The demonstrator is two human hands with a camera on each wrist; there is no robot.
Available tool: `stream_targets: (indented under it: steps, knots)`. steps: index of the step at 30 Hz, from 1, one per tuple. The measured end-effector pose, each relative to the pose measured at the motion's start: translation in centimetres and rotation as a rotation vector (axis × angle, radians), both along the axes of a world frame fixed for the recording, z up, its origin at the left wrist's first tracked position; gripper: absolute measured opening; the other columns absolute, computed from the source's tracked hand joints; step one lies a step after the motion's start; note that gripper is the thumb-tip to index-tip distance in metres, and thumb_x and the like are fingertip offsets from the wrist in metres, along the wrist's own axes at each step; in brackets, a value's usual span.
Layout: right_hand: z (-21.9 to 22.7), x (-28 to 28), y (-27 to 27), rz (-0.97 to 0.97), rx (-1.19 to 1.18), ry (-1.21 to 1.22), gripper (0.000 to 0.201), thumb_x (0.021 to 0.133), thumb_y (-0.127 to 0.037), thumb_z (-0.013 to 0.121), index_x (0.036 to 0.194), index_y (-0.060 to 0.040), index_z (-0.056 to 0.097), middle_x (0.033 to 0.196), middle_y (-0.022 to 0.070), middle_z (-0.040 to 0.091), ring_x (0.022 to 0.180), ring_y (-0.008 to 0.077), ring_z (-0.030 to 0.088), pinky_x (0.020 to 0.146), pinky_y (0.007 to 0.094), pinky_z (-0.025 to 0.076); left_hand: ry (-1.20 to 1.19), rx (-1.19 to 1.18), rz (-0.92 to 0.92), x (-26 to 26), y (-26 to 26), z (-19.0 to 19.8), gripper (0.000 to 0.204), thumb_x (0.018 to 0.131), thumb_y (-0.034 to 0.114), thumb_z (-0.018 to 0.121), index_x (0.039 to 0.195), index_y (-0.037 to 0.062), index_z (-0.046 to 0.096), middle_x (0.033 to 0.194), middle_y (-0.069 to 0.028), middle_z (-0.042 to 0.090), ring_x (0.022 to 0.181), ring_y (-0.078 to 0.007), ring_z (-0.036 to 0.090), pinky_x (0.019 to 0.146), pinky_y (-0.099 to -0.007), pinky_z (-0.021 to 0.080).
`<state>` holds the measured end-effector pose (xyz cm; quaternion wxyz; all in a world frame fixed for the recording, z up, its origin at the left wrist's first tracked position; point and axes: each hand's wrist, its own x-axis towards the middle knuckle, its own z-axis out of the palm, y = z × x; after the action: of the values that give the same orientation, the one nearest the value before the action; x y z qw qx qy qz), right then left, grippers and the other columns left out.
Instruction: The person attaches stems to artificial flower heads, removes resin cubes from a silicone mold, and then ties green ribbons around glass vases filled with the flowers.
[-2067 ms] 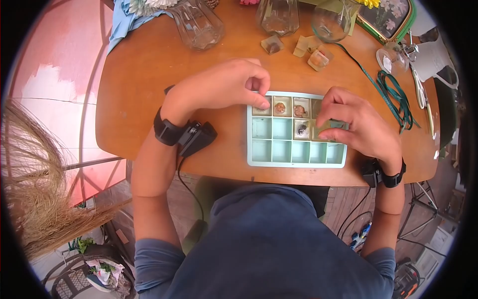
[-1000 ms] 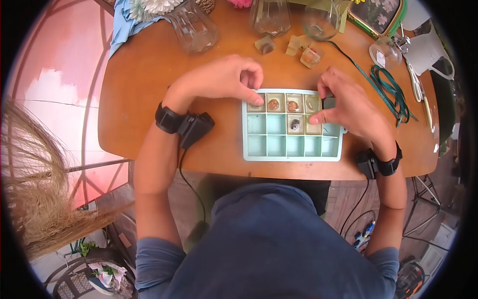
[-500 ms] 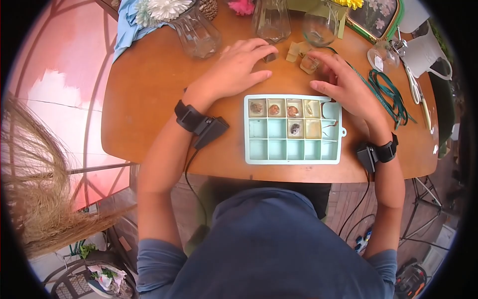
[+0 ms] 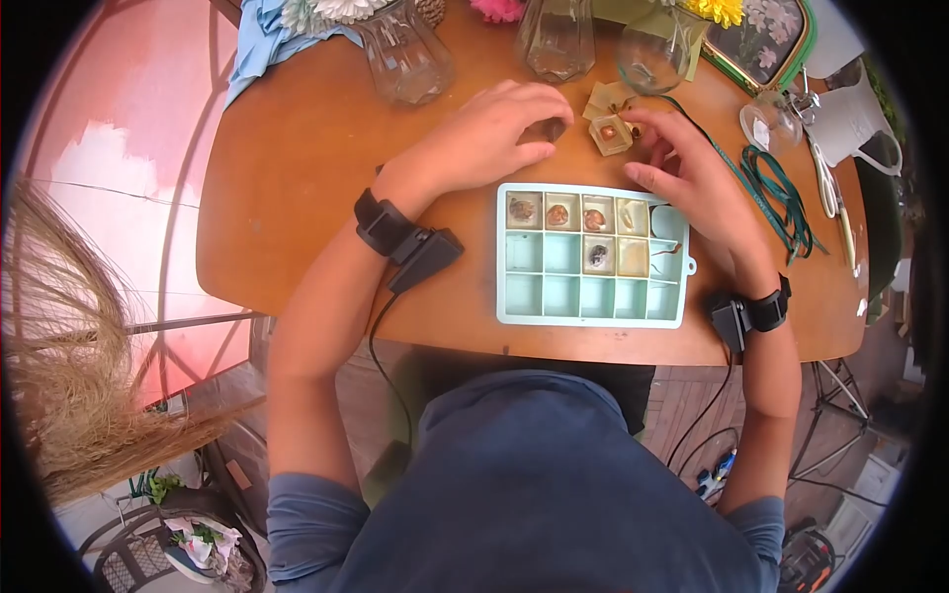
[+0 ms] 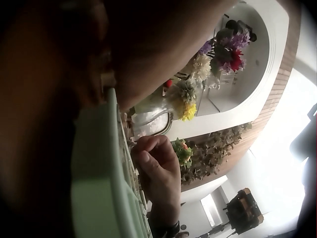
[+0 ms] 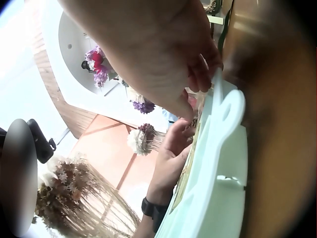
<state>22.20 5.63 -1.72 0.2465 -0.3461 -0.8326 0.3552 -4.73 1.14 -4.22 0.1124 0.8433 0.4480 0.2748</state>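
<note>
My left hand (image 4: 499, 133) reaches over the table beyond the tray, thumb and fingers bent around a clear cube with a dark inclusion (image 4: 543, 130), which is partly hidden. My right hand (image 4: 687, 178) hovers with loosely bent fingers beside another clear cube (image 4: 610, 135) holding a reddish bit; its fingertips are right by that cube. Nearer me lies a mint-green compartment tray (image 4: 524, 304), with clear blocks in several cells, among them an orange-brown one (image 4: 558, 214) and one with a black inclusion (image 4: 597, 254). The wrist views show the tray wall (image 5: 94, 183) close up.
Glass vases (image 4: 556, 44) and a round glass bowl (image 4: 652, 59) stand at the back. On the right lie a dark green ribbon (image 4: 776, 193), scissors (image 4: 822, 178), and a white pitcher (image 4: 845, 114). A green-framed flower picture (image 4: 761, 40) leans at the back right.
Both hands have left the tray's far edge and moved away from me toward the loose cubes. The left hand has taken the cube with the dark inclusion and drawn it slightly nearer.
</note>
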Motion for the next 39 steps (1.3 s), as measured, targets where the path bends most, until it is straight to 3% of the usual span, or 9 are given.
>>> stream_targets:
  steps: [5, 11, 14, 20, 23, 26, 29, 35, 39]
  knots:
    - [0.3, 0.1, 0.0, 0.054, 0.037, -0.167, 0.029, 0.085, -0.012, 0.072, 0.113, -0.0087, 0.064, 0.086, 0.0027, 0.047, 0.073, 0.0141, 0.048, 0.068, 0.0293, 0.045, -0.01, -0.189, 0.021, -0.2, -0.5, 1.1, 0.031, 0.091, 0.018, 0.066, 0.12, 0.0085, 0.06, 0.115, -0.0078, 0.057, 0.095, -0.0215, 0.057, 0.087, -0.0327, 0.048]
    - [0.4, 0.3, -0.1, 0.037, 0.0, -0.143, 0.02, 0.083, -0.011, 0.073, 0.098, -0.0064, 0.06, 0.085, 0.0028, 0.046, 0.074, 0.0136, 0.05, 0.068, 0.0298, 0.046, -0.326, -0.35, 0.023, -0.9, -0.9, 2.3, 0.027, 0.095, 0.019, 0.064, 0.12, 0.0075, 0.063, 0.11, -0.0029, 0.054, 0.094, -0.0116, 0.054, 0.083, -0.026, 0.045]
    - [0.1, 0.3, 0.1, 0.024, -0.059, -0.069, 0.017, 0.083, -0.007, 0.072, 0.091, -0.0039, 0.058, 0.093, 0.0036, 0.053, 0.072, 0.0117, 0.052, 0.066, 0.0287, 0.046, -0.494, -0.397, -0.032, -0.8, -1.3, 2.5, 0.025, 0.095, 0.019, 0.064, 0.116, 0.0052, 0.064, 0.112, -0.0032, 0.055, 0.097, -0.0109, 0.055, 0.084, -0.0256, 0.045]
    - [-0.2, 0.2, 0.6, 0.057, -0.173, -0.07, 0.021, 0.084, 0.0, 0.07, 0.083, -0.004, 0.05, 0.119, 0.0033, 0.061, 0.071, 0.0025, 0.047, 0.062, 0.0203, 0.043, -0.419, -0.417, -0.101, 0.7, -3.1, 4.6, 0.02, 0.093, 0.016, 0.066, 0.109, 0.0043, 0.066, 0.11, -0.0032, 0.059, 0.097, -0.0118, 0.056, 0.084, -0.0253, 0.045]
    - [-0.5, 0.1, 0.5, 0.035, -0.159, -0.023, 0.021, 0.083, -0.005, 0.071, 0.079, -0.0019, 0.051, 0.099, 0.005, 0.063, 0.069, 0.009, 0.048, 0.063, 0.0266, 0.045, -0.37, -0.451, -0.208, 1.4, -3.8, 4.7, 0.021, 0.091, 0.016, 0.068, 0.108, 0.0045, 0.066, 0.107, -0.0031, 0.06, 0.094, -0.0125, 0.057, 0.081, -0.0256, 0.046]
    - [-0.3, 0.1, 0.6, 0.033, -0.078, -0.1, 0.022, 0.083, -0.006, 0.072, 0.081, -0.002, 0.051, 0.092, 0.0038, 0.059, 0.069, 0.0086, 0.049, 0.063, 0.0265, 0.045, -0.24, -0.495, -0.243, 2.3, -4.9, 5.1, 0.025, 0.09, 0.017, 0.069, 0.111, 0.0054, 0.065, 0.107, -0.0047, 0.059, 0.089, -0.0153, 0.057, 0.079, -0.0279, 0.047]
    - [-0.2, 0.0, 0.3, -0.061, -0.213, -0.09, 0.021, 0.082, -0.008, 0.073, 0.088, -0.0021, 0.053, 0.088, 0.0025, 0.055, 0.07, 0.0092, 0.051, 0.062, 0.0258, 0.045, -0.185, -0.473, -0.284, 2.6, -5.2, 4.5, 0.027, 0.09, 0.016, 0.068, 0.115, 0.0063, 0.064, 0.106, -0.0069, 0.057, 0.088, -0.0188, 0.057, 0.08, -0.0309, 0.049]
    - [0.8, -0.2, -0.8, 0.011, 0.033, 0.049, 0.032, 0.083, -0.005, 0.068, 0.114, -0.0041, 0.061, 0.102, 0.0055, 0.054, 0.078, 0.0123, 0.055, 0.069, 0.0238, 0.049, -0.117, -0.381, -0.308, 2.2, -6.1, 4.5, 0.032, 0.081, 0.013, 0.073, 0.112, 0.0073, 0.065, 0.104, -0.0092, 0.055, 0.091, -0.024, 0.058, 0.08, -0.0324, 0.049]
    - [1.9, 0.5, -1.7, 0.044, 0.015, 0.024, 0.036, 0.082, -0.003, 0.065, 0.118, -0.0052, 0.062, 0.109, 0.0069, 0.055, 0.087, 0.0148, 0.056, 0.073, 0.0251, 0.051, -0.038, -0.331, -0.334, 2.0, -6.0, 4.7, 0.031, 0.075, 0.011, 0.074, 0.105, 0.0072, 0.066, 0.102, -0.0094, 0.055, 0.092, -0.0265, 0.058, 0.078, -0.0345, 0.049]
